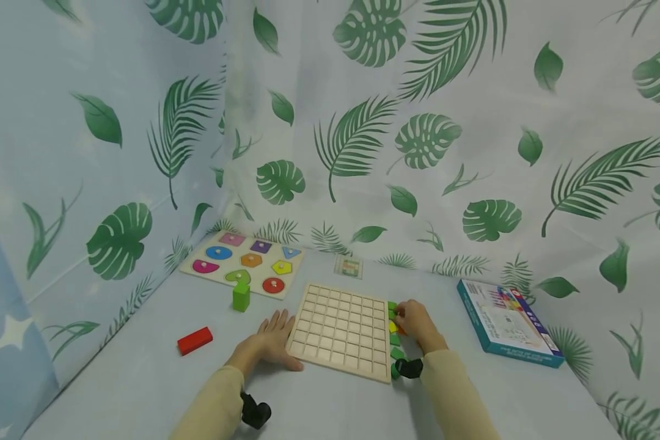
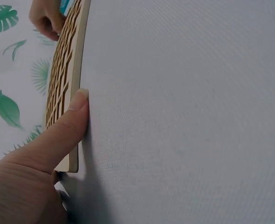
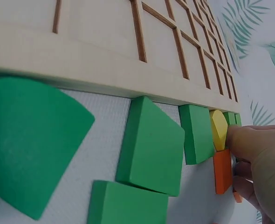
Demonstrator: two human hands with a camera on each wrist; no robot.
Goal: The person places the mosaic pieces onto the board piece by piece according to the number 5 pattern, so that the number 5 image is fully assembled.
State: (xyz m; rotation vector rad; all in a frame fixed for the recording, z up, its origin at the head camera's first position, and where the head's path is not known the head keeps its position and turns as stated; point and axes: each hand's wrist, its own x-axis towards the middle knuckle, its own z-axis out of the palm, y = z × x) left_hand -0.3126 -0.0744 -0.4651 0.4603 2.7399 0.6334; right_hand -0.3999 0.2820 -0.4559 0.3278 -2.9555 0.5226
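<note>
A pale wooden grid board (image 1: 341, 327) with square cells lies on the table. My left hand (image 1: 275, 342) rests flat at its left side, fingers spread. In the left wrist view the thumb (image 2: 65, 128) lies against the board's edge. My right hand (image 1: 418, 324) is at the board's far right side, fingers curled down among small blocks. In the right wrist view, green blocks (image 3: 151, 149), a yellow block (image 3: 218, 129) and an orange block (image 3: 222, 171) lie along the board's edge beside the right fingers (image 3: 249, 140). These fingers hide whether they pinch a block.
Left of the board stand a green block (image 1: 241, 297) and a lying red block (image 1: 195, 340). Behind them lies a knobbed shape puzzle (image 1: 264, 286). A small patterned square (image 1: 349, 267) lies at the back. A flat teal-edged box (image 1: 508, 324) is at the right.
</note>
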